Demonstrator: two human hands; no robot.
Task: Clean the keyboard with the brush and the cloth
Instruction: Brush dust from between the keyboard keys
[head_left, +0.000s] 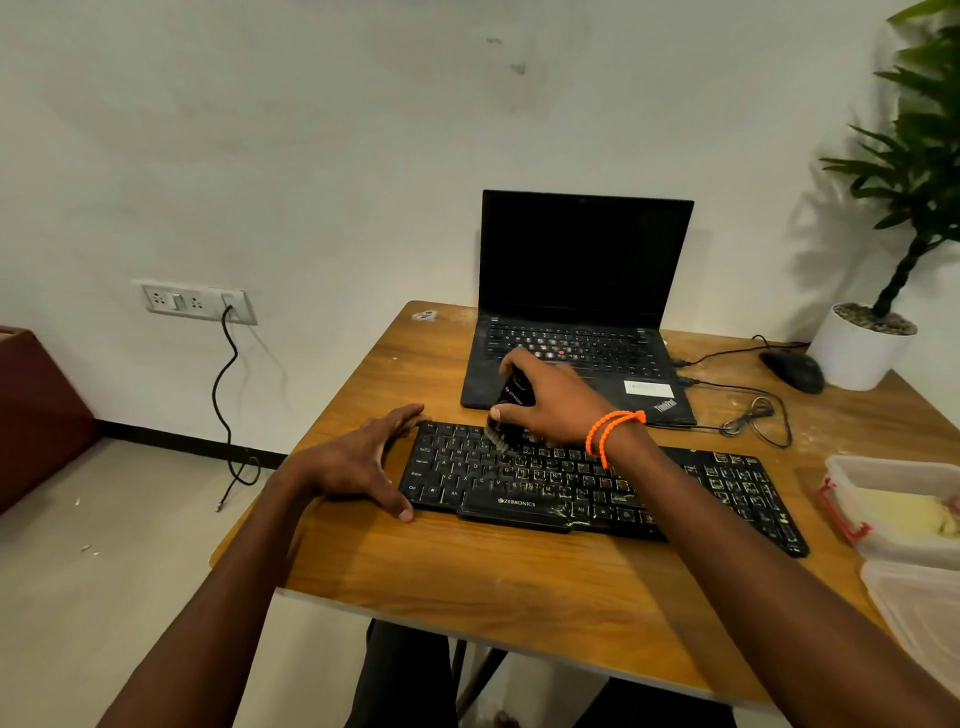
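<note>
A black Zebronics keyboard (571, 488) lies across the wooden table (467, 582), its keys speckled with yellowish crumbs, mostly on the right half. My right hand (550, 402) grips a black brush (511, 410) and holds its bristles on the upper left rows of keys. My left hand (363, 462) rests on the table with fingers spread, touching the keyboard's left end. No cloth is in view.
An open black laptop (576, 312) stands behind the keyboard. A black mouse (792, 370) with its cable and a white plant pot (860, 345) sit at the back right. Clear plastic containers (893, 499) with yellowish material stand at the right edge.
</note>
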